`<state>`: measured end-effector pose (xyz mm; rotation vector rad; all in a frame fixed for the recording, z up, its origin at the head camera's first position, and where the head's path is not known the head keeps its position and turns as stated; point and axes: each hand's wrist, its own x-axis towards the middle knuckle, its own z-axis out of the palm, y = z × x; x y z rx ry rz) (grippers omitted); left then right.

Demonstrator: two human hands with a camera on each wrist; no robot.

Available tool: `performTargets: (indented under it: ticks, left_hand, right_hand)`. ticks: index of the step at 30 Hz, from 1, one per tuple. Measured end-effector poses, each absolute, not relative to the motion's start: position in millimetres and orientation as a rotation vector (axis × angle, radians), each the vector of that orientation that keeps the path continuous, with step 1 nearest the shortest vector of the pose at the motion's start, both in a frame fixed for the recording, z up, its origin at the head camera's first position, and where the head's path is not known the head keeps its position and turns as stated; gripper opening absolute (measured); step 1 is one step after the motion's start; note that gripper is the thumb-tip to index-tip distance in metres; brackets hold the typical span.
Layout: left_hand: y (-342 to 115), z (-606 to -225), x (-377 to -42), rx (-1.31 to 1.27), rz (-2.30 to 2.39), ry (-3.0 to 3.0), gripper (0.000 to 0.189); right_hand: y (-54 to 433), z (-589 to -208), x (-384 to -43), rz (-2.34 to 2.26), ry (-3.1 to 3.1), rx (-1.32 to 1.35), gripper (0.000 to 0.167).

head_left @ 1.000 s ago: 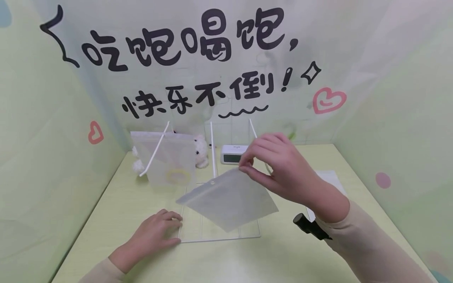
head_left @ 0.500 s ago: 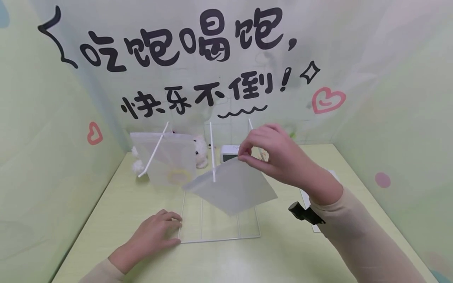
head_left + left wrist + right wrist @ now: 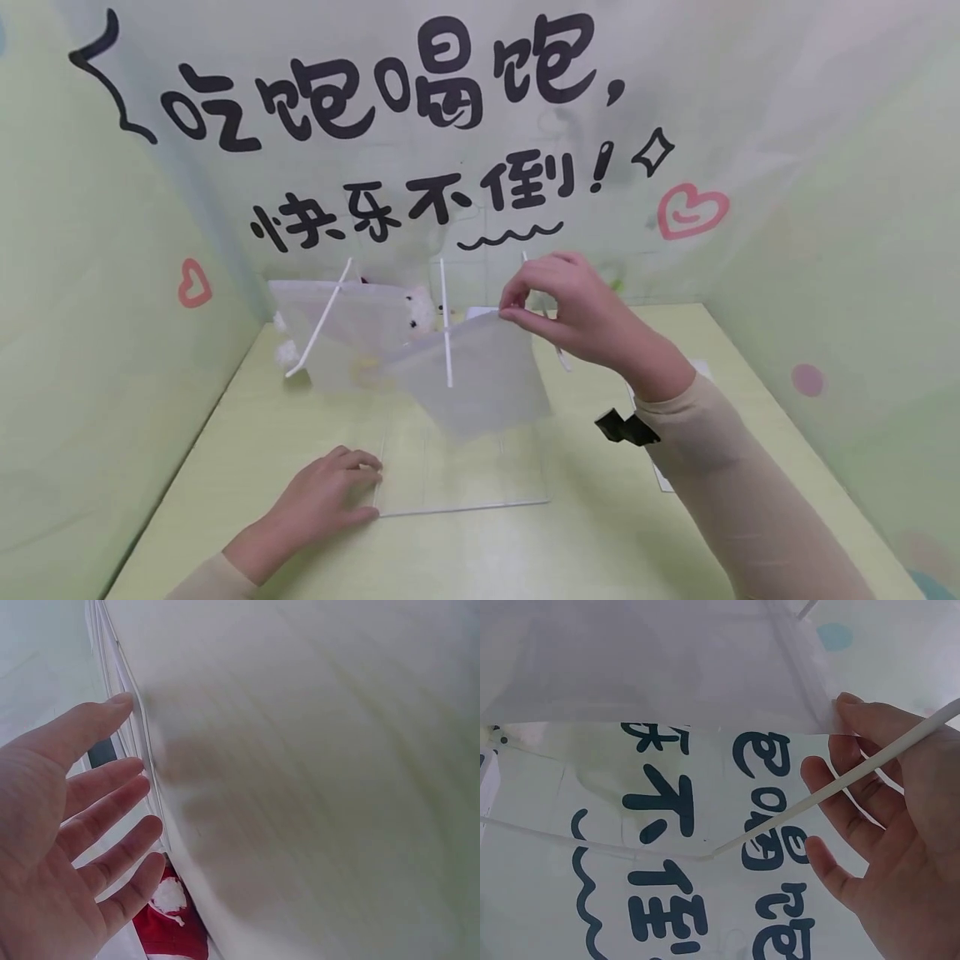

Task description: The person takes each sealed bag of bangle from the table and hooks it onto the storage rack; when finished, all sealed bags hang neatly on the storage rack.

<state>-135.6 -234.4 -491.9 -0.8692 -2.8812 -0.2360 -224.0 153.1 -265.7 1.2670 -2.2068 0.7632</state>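
My right hand (image 3: 570, 308) pinches the upper right corner of a translucent plastic bag (image 3: 487, 383), which tilts down to the left. The middle prong (image 3: 449, 358) of a white wire rack crosses the bag's top edge and shows in front of it. In the right wrist view, thumb and forefinger grip the bag's corner while the other fingers lie behind the right prong (image 3: 840, 784). Another bag (image 3: 375, 317), with something yellowish inside, hangs on the left prong (image 3: 318, 325). My left hand (image 3: 315, 500) rests on the table, fingertips at the left side of the rack's base (image 3: 465, 507).
Behind the rack are a white plush toy (image 3: 422, 312) and a white clock (image 3: 482, 312), partly hidden. A white flat sheet (image 3: 663, 479) lies partly under the right forearm, which carries a black strap device (image 3: 628, 429). A printed curtain (image 3: 810, 208) encloses the table.
My right hand has carried the bag up, back and slightly left, so the middle prong, first behind the bag, now shows in front of it. The left hand stays at the rack's base.
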Motion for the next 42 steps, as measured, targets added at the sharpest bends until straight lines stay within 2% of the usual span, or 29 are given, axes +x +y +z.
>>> performTargets:
  ticks: [14,22,31,42]
  left_hand:
    - [-235.6,-492.3,-135.0,-0.864,-0.248,-2.865,0.041]
    - [-237.8,-496.1,-136.0,-0.87,-0.257,-2.852,0.043]
    - [-238.5,-497.6,-135.7,-0.878,-0.254,-2.837,0.043]
    - [-236.5,-496.5,-136.0,-0.872,-0.255,-2.849,0.044]
  right_hand:
    - [157.8,-268.3,-232.5,0.792,-2.206,1.279,0.011]
    - [188.7,-277.2,-226.8,0.79,-2.196,1.169,0.019]
    - [246.7,-318.1,-236.5,0.761,-2.292,1.004,0.021]
    - [320.5,-378.1,-255.6,0.712,-2.614,0.62,0.021]
